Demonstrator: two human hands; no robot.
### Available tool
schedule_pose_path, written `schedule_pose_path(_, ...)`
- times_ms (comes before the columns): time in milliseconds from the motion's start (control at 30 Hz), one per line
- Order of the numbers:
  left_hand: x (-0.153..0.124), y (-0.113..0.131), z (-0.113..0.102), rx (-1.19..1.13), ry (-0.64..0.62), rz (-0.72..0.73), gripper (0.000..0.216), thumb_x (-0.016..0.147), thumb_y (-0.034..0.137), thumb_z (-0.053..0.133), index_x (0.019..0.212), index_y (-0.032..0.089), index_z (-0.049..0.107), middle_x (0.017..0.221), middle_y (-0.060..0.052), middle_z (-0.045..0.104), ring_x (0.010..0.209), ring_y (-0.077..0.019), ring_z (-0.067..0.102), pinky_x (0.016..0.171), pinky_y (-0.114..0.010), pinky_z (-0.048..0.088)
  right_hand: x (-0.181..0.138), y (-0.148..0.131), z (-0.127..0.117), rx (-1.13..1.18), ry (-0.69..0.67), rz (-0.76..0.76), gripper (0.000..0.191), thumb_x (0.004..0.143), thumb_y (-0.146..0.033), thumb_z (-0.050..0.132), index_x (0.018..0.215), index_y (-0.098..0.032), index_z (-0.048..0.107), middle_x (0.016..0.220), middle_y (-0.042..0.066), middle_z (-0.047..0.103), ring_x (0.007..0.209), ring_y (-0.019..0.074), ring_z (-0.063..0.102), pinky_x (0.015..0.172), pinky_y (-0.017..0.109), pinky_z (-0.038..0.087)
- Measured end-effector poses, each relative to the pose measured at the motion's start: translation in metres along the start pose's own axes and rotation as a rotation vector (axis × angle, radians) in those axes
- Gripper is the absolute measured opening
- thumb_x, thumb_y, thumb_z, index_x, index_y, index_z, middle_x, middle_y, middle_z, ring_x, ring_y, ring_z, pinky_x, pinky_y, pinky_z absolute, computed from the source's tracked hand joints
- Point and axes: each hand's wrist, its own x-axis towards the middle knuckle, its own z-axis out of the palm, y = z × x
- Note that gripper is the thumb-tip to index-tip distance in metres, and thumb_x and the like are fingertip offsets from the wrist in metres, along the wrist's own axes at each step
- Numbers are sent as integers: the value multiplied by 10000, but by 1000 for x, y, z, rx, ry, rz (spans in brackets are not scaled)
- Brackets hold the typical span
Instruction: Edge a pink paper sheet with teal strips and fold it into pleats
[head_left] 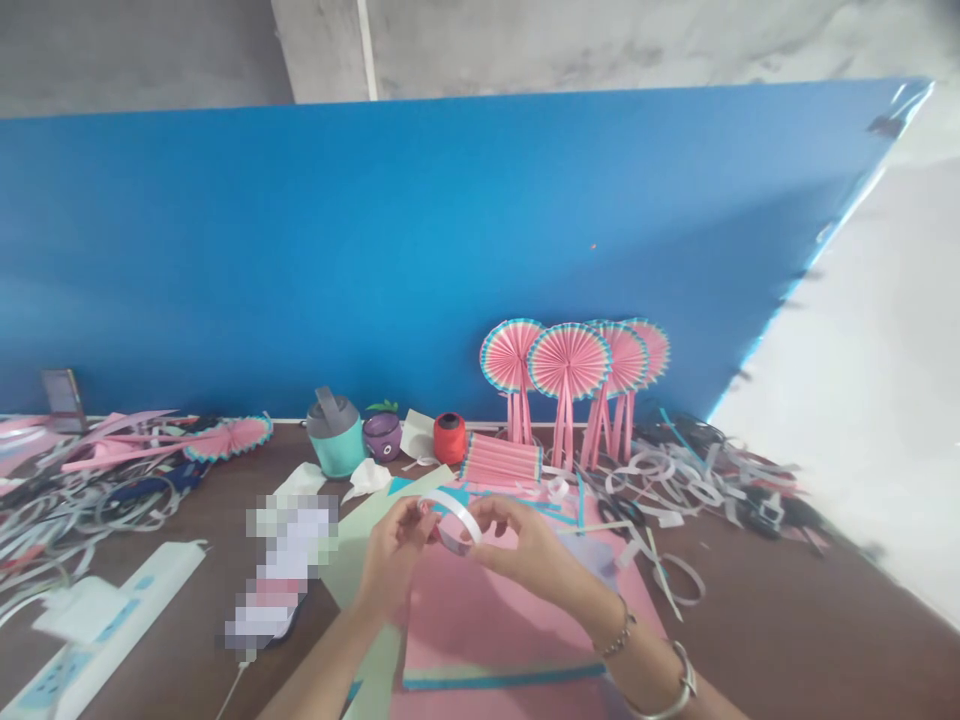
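Note:
A roll of white tape (459, 512) is held up between both hands, above a pink paper sheet (487, 610) with a yellow and blue edge strip. My left hand (397, 550) grips the roll's left side with closed fingers. On the other side, my right hand (514, 540) pinches the roll between thumb and fingers. Beneath the pink sheet lies pale green paper (371, 660). Just behind the hands sit blue paper strips (555, 510) and a pleated pink paper piece (501, 458).
Several round pink paper fans (568, 362) lean on the blue partition (375, 250). A teal cup (335, 440), purple pot (382, 436) and red object (449, 438) stand at the back. Scissors (621, 512) lie among peeled strips (675, 475) at right. A power strip (112, 630) and phone (281, 580) lie left.

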Motion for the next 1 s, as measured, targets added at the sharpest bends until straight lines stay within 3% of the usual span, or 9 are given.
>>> schedule_pose_path(67,1,3,1,-84,-31,-53,315,790,495,658,777,188,590,653,19,600,619,-147,599,642,-263,502,0,-2,-2,9,-49,-8,115,763,-302,694,842,-218,703,920,15,695,864,179,572,796,307,416)
schedule_pose_path(200,1,0,1,-106,-91,-112,417,775,558,658,916,167,622,809,-47,668,659,-164,632,652,-291,516,-2,-6,-3,66,-83,-1,146,812,-345,661,778,-205,681,889,21,697,860,182,582,801,310,422)
schedule_pose_path(333,-2,-6,-2,142,33,122,550,817,508,640,1289,241,547,1187,-104,627,897,-197,633,790,-336,527,-4,-7,0,148,-155,-22,191,860,-350,608,749,-195,616,780,12,656,768,162,588,751,297,441)
schedule_pose_path(500,-4,-10,-8,296,-123,376,318,921,400,513,1130,235,688,1031,-101,685,827,-189,632,779,-329,525,-3,-5,5,232,-228,-14,245,880,-400,578,755,-191,607,728,-3,603,709,139,566,711,283,446)
schedule_pose_path(600,-5,-10,-7,273,-77,329,290,912,386,506,1013,218,720,925,-87,712,812,-200,655,752,-318,530,-3,-6,5,254,-253,-11,307,866,-477,594,778,-187,645,726,2,610,707,144,567,740,300,461)
schedule_pose_path(733,-5,-9,-5,142,12,115,307,877,428,557,1024,195,692,777,-39,699,674,-179,647,655,-291,523,-4,-5,2,245,-243,-17,255,769,-444,724,844,-201,719,890,31,697,880,191,615,883,336,469)
schedule_pose_path(867,-2,-7,-2,-16,-68,-55,345,845,487,590,929,161,667,571,11,608,560,-164,613,585,-272,499,-5,-5,1,261,-240,-35,178,798,-374,694,834,-205,741,912,35,719,933,202,630,911,331,467)
schedule_pose_path(933,-1,-6,-1,0,-87,-46,399,813,498,618,1026,164,661,676,-17,661,595,-168,623,578,-276,504,-5,-5,3,249,-223,-36,159,813,-350,667,800,-208,738,886,26,717,902,191,629,889,318,468)
schedule_pose_path(1000,-1,-6,-1,78,-59,66,488,792,496,636,1176,196,630,919,-70,708,682,-174,637,603,-286,517,-4,-5,6,218,-211,-13,174,824,-334,639,747,-205,726,821,17,704,827,175,617,840,307,468)
